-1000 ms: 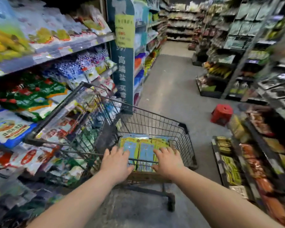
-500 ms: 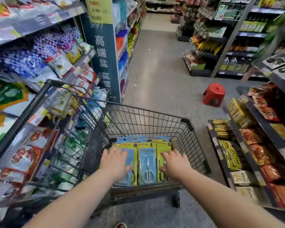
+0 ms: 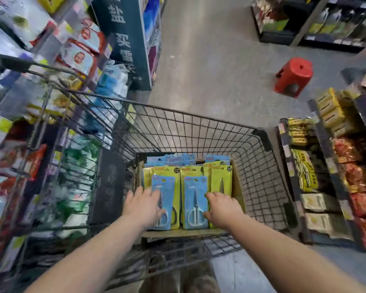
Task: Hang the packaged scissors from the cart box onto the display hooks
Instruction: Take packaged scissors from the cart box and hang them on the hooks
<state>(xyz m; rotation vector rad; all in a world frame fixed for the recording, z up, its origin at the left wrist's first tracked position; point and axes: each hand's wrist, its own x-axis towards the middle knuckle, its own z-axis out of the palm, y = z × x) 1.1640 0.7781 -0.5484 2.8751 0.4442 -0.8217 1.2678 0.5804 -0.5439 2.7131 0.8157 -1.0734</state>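
Left hand (image 3: 144, 205) and right hand (image 3: 222, 208) rest with straight fingers on the packaged scissors (image 3: 195, 199), which fill the box (image 3: 239, 187) in the cart (image 3: 199, 127). It seems the picking step; next, the hands must pinch one pack and lift it.

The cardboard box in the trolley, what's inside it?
Carded scissors packs, blue and yellow, stacked overlapping in rows inside the cardboard box. Whatever lies under the top layer, and the box floor, is covered.
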